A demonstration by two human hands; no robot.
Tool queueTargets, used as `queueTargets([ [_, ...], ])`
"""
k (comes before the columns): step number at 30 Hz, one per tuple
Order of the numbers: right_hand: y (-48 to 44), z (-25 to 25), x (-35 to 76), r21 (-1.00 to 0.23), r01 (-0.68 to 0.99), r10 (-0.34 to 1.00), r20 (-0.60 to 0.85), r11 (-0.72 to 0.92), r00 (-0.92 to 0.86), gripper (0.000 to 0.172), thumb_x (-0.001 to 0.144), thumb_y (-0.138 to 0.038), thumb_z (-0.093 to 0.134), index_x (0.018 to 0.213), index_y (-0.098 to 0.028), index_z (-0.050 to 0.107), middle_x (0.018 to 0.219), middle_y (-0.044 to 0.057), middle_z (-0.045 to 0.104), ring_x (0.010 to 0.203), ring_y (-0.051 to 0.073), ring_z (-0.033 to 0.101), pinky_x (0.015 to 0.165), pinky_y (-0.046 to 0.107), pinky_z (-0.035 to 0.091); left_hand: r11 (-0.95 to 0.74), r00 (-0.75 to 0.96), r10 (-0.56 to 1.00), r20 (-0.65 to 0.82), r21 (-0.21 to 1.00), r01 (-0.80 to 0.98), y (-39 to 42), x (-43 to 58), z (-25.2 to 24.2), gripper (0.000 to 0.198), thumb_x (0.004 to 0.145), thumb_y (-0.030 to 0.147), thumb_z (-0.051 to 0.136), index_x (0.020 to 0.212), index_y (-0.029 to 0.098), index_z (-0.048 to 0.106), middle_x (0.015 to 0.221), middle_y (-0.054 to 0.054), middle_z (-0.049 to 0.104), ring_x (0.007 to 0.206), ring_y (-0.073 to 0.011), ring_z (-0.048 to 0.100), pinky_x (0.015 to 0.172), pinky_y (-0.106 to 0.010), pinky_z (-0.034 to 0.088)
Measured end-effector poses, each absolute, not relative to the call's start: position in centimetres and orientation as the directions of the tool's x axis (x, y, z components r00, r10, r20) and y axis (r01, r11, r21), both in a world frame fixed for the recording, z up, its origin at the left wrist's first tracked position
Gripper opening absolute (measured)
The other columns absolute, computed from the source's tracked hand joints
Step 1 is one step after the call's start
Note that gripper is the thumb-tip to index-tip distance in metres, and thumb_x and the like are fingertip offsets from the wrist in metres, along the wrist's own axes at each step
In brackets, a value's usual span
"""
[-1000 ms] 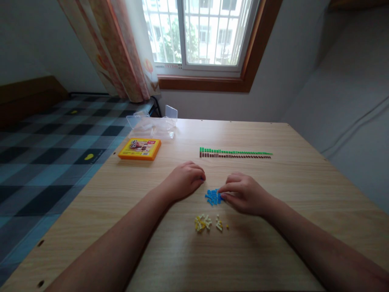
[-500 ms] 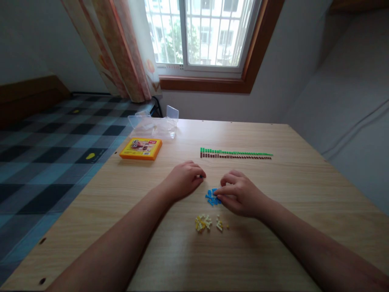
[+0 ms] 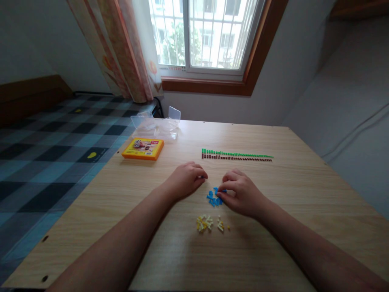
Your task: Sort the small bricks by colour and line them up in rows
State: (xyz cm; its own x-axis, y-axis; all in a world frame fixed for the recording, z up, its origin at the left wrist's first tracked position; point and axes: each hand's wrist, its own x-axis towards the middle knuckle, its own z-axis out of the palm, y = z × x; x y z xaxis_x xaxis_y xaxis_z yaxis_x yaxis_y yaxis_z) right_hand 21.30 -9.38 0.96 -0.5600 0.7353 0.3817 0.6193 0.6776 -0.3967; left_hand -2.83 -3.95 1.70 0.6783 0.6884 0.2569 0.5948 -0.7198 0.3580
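My right hand (image 3: 240, 191) is over the right side of a small pile of blue building bricks (image 3: 212, 198). Its thumb and index finger pinch one blue brick, partly hidden by the fingers. To the left, my left hand (image 3: 188, 179) rests on the table with its fingers curled together. A tiny dark bit shows between its fingertips, too small to name. Closer to me lie pale and bright yellow bricks (image 3: 204, 223) in a loose heap, with a smaller group (image 3: 220, 224) just right of it.
Beyond my hands, a row of green bricks (image 3: 232, 153) runs above a row of brown bricks (image 3: 231, 157). An orange-yellow box (image 3: 142, 149) lies at the left of the wooden table (image 3: 170, 259), with a clear plastic package (image 3: 156, 126) behind it. A checked bed (image 3: 60, 162) adjoins the left edge.
My right fingers have lifted slightly and now pinch a blue brick at the pile's right side. My left hand stays nearly still. The whole view has shifted slightly.
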Motion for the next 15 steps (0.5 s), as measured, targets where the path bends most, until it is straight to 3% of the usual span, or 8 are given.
queueTargets([
  [9, -9.4, 1.0, 20.5, -0.415, 0.633, 0.756, 0.390, 0.654, -0.525, 0.010, 0.088, -0.025, 0.069, 0.081, -0.022, 0.076, 0.081, 0.005, 0.064, 0.084, 0.021, 0.055, 0.080, 0.036, 0.043, -0.737, 0.700, 0.668, 0.253, 0.353, 0.576, -3.8, -2.7, 1.7, 0.015, 0.090, 0.019, 0.061, 0.093, 0.021, 0.076, 0.096, -0.003, 0.077, 0.092, -0.0201, 0.065, 0.088, -0.035, 0.050],
  [15, -8.1, 0.9, 22.5, -0.499, 0.650, 0.810, 0.467, 0.573, -0.354, 0.015, 0.092, -0.027, 0.066, 0.083, -0.020, 0.075, 0.084, 0.006, 0.069, 0.086, 0.021, 0.059, 0.083, 0.037, 0.044, -0.752, 0.715, 0.652, 0.253, 0.341, 0.564, -3.8, -2.8, 1.9, 0.017, 0.092, 0.020, 0.058, 0.093, 0.021, 0.076, 0.096, -0.003, 0.077, 0.092, -0.0195, 0.065, 0.090, -0.034, 0.050],
])
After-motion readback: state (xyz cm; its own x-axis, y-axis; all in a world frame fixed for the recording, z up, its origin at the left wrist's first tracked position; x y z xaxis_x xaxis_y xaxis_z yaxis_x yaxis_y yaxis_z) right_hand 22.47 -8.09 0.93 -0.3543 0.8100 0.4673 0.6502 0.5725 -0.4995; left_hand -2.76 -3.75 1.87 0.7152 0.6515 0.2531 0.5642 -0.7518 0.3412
